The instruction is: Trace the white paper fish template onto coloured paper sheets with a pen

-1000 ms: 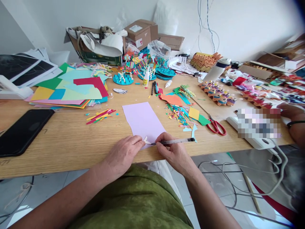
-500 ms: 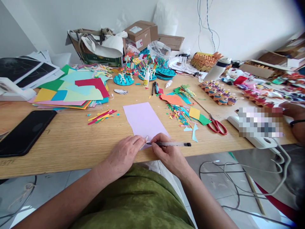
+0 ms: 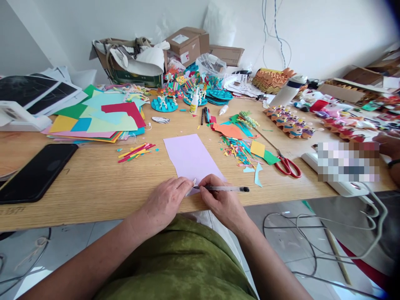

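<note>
A sheet of light purple paper (image 3: 193, 154) lies on the table in front of me, its near end under my hands. My right hand (image 3: 221, 202) grips a pen (image 3: 229, 188) with a clear barrel and black end; its tip points left at a small white paper cutout (image 3: 194, 182) on the purple sheet. With fingers together, my left hand (image 3: 167, 200) presses the cutout down from the left, hiding most of it. The two hands are close together at the table's front edge.
Red-handled scissors (image 3: 288, 166) and paper scraps (image 3: 239, 150) lie to the right. Left are paper strips (image 3: 136, 152), coloured sheets (image 3: 120, 118) and a black phone (image 3: 39, 173). Glue bottle (image 3: 194, 102) and markers (image 3: 205, 116) stand farther back. Another person's hand (image 3: 389, 143) is at far right.
The view has shifted slightly, so the table things sit a little farther right. Both hands keep their places on the paper, and the pen is still held. The other person's hand has moved slightly.
</note>
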### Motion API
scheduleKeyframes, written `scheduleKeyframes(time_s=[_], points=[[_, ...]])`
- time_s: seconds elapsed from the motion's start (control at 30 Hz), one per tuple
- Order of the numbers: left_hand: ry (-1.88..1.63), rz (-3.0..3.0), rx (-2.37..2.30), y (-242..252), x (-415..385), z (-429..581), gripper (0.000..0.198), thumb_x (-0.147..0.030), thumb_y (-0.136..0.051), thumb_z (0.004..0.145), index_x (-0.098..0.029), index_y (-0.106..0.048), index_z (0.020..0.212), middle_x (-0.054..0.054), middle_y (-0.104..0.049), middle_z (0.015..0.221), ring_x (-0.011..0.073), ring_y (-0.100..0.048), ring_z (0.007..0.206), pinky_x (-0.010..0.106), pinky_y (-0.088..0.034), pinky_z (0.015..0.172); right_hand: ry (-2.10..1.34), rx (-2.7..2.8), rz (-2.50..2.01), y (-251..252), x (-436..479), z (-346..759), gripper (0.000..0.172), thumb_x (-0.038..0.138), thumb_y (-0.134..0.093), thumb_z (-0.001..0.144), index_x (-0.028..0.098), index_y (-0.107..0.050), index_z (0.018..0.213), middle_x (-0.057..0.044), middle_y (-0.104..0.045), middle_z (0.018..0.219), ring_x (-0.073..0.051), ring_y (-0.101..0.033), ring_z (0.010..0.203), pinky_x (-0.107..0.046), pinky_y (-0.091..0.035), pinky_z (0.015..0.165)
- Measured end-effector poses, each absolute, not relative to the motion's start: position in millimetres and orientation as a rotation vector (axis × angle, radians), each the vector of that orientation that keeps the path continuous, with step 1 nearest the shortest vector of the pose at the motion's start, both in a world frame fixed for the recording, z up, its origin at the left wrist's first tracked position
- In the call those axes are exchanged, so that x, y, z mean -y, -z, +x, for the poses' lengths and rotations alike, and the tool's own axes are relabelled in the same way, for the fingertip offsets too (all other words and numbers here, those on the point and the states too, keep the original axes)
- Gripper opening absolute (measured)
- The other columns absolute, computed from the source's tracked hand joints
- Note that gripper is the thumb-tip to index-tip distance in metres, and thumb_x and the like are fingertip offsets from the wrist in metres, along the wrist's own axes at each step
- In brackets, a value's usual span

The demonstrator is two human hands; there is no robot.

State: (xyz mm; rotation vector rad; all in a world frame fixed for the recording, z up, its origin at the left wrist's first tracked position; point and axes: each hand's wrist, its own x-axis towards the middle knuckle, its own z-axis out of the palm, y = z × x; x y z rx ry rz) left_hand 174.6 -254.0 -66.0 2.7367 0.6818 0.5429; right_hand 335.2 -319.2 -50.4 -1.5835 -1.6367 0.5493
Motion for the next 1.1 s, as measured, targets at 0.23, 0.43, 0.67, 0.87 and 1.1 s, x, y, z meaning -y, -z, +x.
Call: scheduleKeyframes(time_s=[0.23, 0.43, 0.67, 0.87, 1.1], points=[[-0.528, 2.743, -0.686, 65.5, 253.4, 174.5, 0.02, -0.011, -0.043, 0.088, -0.017, -0.046, 0.107, 0.003, -0.057, 0.1, 0.017, -0.053, 0.092, 0.032, -0.046, 0.081, -0.539, 1.646, -1.577, 48.4, 319.4, 333.3, 0.009, 0.015, -0.044, 0.078, 0.018, -0.052, 0.075, 0.003, -0.051, 0.059, -0.01, -0.043, 0.053, -0.021, -0.033, 0.05], [-0.497, 2.729, -0.692, 64.2, 254.4, 174.9, 0.022, -0.01, -0.04, 0.088, -0.017, -0.048, 0.108, 0.004, -0.058, 0.101, 0.017, -0.054, 0.093, 0.032, -0.046, 0.082, -0.523, 1.681, -1.607, 45.8, 322.1, 330.5, 0.01, 0.014, -0.044, 0.078, 0.018, -0.052, 0.075, 0.003, -0.052, 0.059, -0.011, -0.045, 0.054, -0.022, -0.034, 0.052], [-0.479, 2.713, -0.69, 61.8, 254.0, 174.5, 0.024, -0.008, -0.04, 0.087, -0.016, -0.048, 0.108, 0.005, -0.058, 0.103, 0.0174, -0.054, 0.095, 0.034, -0.045, 0.085, -0.517, 1.716, -1.598, 43.4, 324.9, 328.2, 0.011, 0.013, -0.043, 0.078, 0.017, -0.052, 0.075, 0.003, -0.051, 0.058, -0.011, -0.044, 0.053, -0.022, -0.034, 0.052], [-0.461, 2.705, -0.698, 61.7, 254.5, 174.2, 0.023, -0.01, -0.04, 0.088, -0.016, -0.047, 0.108, 0.005, -0.057, 0.104, 0.0177, -0.053, 0.095, 0.034, -0.045, 0.084, -0.539, 1.729, -1.591, 43.9, 327.3, 327.8, 0.009, 0.013, -0.043, 0.078, 0.018, -0.049, 0.076, 0.004, -0.05, 0.058, -0.01, -0.043, 0.052, -0.022, -0.033, 0.051], [-0.475, 2.713, -0.697, 61.2, 254.6, 174.7, 0.025, -0.009, -0.042, 0.087, -0.016, -0.046, 0.11, 0.005, -0.057, 0.105, 0.0176, -0.053, 0.095, 0.034, -0.045, 0.084, -0.507, 1.651, -1.626, 44.3, 326.3, 331.1, 0.008, 0.016, -0.045, 0.079, 0.018, -0.052, 0.075, 0.003, -0.052, 0.059, -0.011, -0.046, 0.054, -0.022, -0.034, 0.053]])
